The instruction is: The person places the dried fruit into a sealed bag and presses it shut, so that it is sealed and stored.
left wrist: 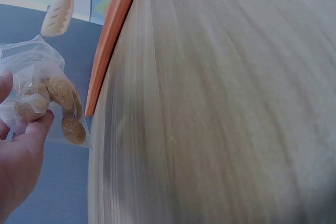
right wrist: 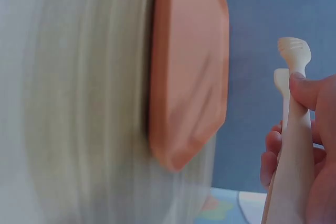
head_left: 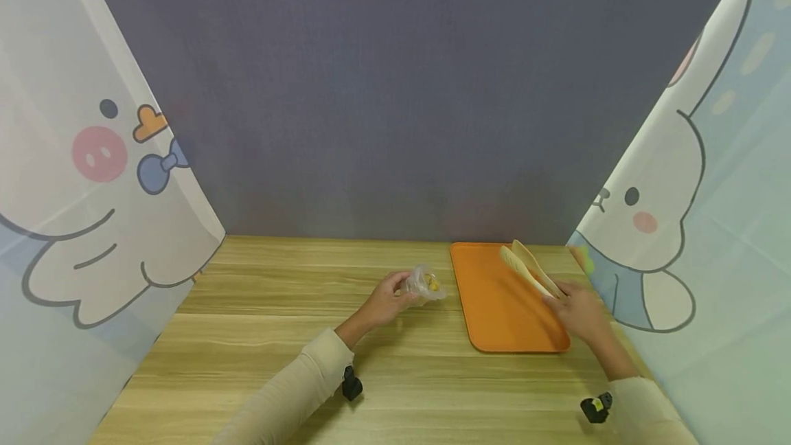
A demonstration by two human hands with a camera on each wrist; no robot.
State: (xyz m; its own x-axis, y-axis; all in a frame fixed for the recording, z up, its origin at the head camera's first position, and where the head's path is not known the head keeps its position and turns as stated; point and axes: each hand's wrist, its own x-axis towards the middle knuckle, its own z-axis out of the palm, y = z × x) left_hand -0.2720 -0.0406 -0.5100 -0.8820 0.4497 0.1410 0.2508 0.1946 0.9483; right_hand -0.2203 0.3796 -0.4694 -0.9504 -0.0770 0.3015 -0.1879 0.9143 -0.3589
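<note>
My left hand [head_left: 389, 299] grips a clear plastic bag [head_left: 422, 283] just left of the tray. Through the film in the left wrist view, several brown, wrinkled lumps like walnuts [left wrist: 61, 93] show, bunched near the fingertips. My right hand [head_left: 577, 309] holds cream-coloured tongs [right wrist: 296, 145] by their arms, thumb on one side and fingers on the other. Their two scalloped heads point away from me, slightly apart, above the orange tray [head_left: 500, 321]. In the right wrist view the tongs' shadow falls on the tray.
The tray lies on a wood-grain table [head_left: 247, 335], toward its back right. A dark grey panel [head_left: 383, 101] stands behind the table. Cartoon-printed sheets [head_left: 655, 184] close off the left and right sides. A small black device [head_left: 351, 384] sits at each wrist.
</note>
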